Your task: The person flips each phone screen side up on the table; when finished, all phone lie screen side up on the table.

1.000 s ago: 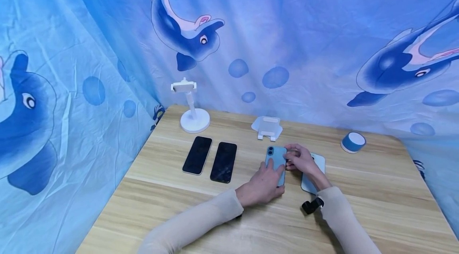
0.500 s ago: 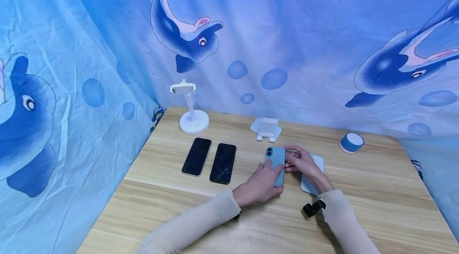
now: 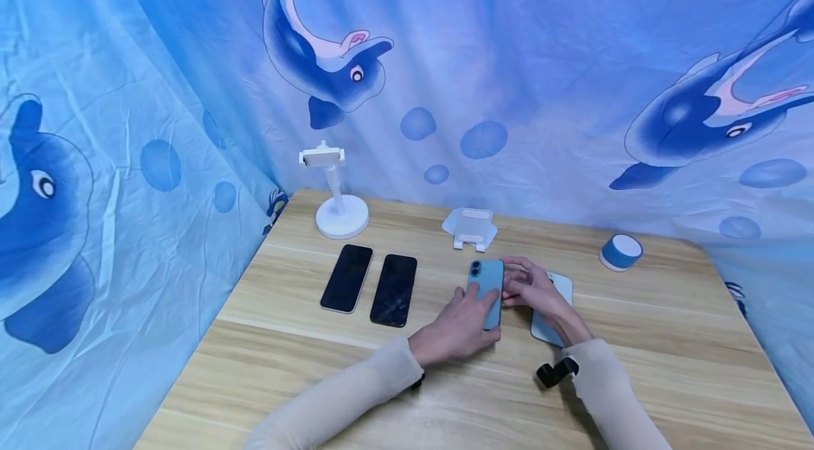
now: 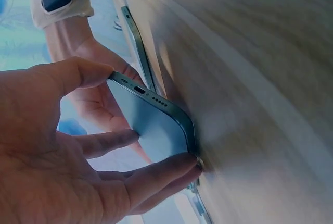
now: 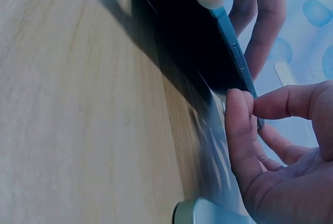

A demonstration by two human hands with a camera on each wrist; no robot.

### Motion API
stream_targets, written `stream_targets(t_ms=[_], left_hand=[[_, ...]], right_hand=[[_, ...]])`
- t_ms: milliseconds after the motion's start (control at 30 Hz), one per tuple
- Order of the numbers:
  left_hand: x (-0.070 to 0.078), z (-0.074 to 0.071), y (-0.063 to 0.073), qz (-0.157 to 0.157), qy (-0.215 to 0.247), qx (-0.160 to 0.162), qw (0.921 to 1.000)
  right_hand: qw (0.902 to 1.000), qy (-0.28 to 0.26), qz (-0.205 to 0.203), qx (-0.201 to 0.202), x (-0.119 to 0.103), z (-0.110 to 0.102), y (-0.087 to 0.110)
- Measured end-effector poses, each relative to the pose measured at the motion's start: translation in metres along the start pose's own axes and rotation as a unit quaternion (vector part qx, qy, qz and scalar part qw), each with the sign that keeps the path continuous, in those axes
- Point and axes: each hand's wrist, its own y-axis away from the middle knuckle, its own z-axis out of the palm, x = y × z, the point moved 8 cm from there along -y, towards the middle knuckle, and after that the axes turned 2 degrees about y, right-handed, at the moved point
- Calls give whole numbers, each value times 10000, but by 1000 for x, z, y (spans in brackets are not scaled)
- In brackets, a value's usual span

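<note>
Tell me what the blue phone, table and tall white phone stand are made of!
The blue phone seems to have a smooth glass or plastic back, going by its soft sheen. The table looks like smooth wood or laminate, with streaky grain. The tall white phone stand is probably plastic: smooth, evenly colored.

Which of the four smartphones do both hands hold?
The blue smartphone: the left hand and right hand hold its edges. The pale one and the two screen-up ones lie on the table.

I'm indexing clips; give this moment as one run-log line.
left hand: grips blue phone; right hand: pinches its edge; pose: tilted, camera side up; low stand: holds nothing
</note>
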Motion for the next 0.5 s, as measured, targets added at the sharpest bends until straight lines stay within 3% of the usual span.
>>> stream_targets(t_ms=[500], left_hand=[[-10, -7, 0, 77, 549, 16, 9985]], right_hand=[[9998, 84, -155, 63, -9, 6, 1]])
